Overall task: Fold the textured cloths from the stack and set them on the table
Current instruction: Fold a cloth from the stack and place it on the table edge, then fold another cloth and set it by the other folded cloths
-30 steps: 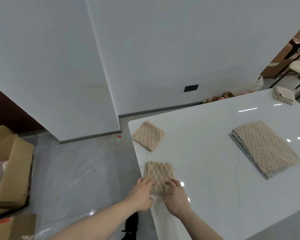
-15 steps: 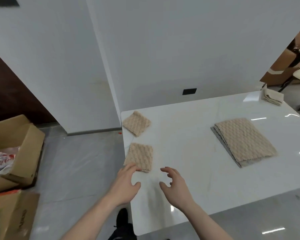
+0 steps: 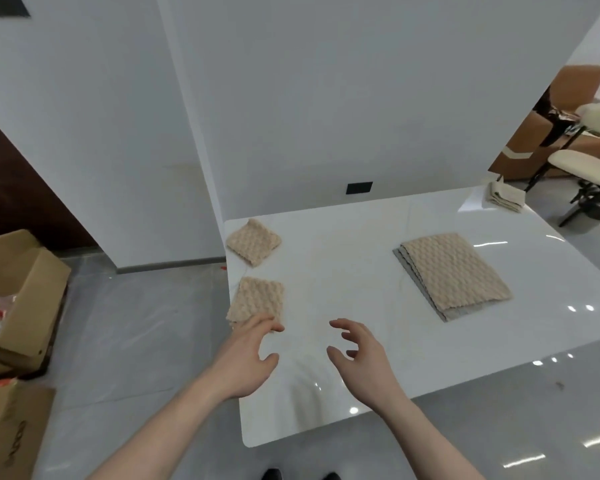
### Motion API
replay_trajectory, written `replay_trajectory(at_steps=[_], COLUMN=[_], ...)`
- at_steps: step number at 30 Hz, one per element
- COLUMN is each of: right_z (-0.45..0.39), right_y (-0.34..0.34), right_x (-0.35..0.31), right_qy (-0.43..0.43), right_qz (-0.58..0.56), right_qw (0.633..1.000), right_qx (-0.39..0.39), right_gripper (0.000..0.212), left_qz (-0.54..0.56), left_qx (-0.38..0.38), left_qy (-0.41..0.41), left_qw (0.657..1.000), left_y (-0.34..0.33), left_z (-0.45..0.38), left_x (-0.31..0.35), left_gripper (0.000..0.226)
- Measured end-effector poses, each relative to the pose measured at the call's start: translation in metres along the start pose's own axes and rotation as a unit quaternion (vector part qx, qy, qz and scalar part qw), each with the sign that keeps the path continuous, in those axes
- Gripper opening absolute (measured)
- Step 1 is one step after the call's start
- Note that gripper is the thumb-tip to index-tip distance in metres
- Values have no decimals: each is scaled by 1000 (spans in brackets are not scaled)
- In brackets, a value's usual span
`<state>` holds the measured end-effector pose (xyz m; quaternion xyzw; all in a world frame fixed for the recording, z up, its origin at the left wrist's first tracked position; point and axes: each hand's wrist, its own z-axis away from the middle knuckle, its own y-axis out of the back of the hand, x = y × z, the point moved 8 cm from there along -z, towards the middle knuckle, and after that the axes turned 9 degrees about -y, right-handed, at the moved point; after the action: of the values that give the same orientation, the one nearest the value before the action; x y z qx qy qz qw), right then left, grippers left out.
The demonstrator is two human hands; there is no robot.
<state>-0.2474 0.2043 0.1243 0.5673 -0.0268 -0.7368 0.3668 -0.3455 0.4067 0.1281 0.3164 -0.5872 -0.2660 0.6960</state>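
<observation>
Neither hand holds anything: the left hand [image 3: 248, 355] hovers with fingers spread and loosely bent, its fingertips [image 3: 274, 328] over the near edge of the nearer folded cloth [image 3: 257, 299], though whether they touch it I cannot tell. Just beside it the right hand [image 3: 361, 358] hangs above bare table [image 3: 343, 278], palm turned inward, fingers curled a little and apart, gripping nothing. Both forearms reach in from the bottom of the view, side by side. By the look of it one fold is finished and set down, so the step in hand is the gap between cloths. A second folded cloth [image 3: 253, 241] lies beyond the first near the table's far left corner. The stack [image 3: 454, 271] of unfolded textured cloths sits well apart to the right; the next move likely calls for reaching across and peeling only the top layer free
</observation>
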Motion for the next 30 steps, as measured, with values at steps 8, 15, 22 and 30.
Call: replay_trajectory(at_steps=[8,15,22,30], right_z=[-1,-24,-58,-70], right_y=[56,145,250,300], right_x=[18,54,104,120], right_qy=[11,47,33,36], right_qz=[-13,2,41,38], right_qw=[1000,998,997,998], right_qx=[-1,-46,-56,-43], right_gripper=[38,38,36,37], left_qz=[18,25,65,58], left_qx=[-7,38,71,46], left_qy=[8,49,67,81], left_qw=[1000,998,993,994], left_y=[-41,-86,-148,-176], left_z=[-8,-51,-95,-97], left_x=[40,105,197,215], left_gripper=[45,43,44,44])
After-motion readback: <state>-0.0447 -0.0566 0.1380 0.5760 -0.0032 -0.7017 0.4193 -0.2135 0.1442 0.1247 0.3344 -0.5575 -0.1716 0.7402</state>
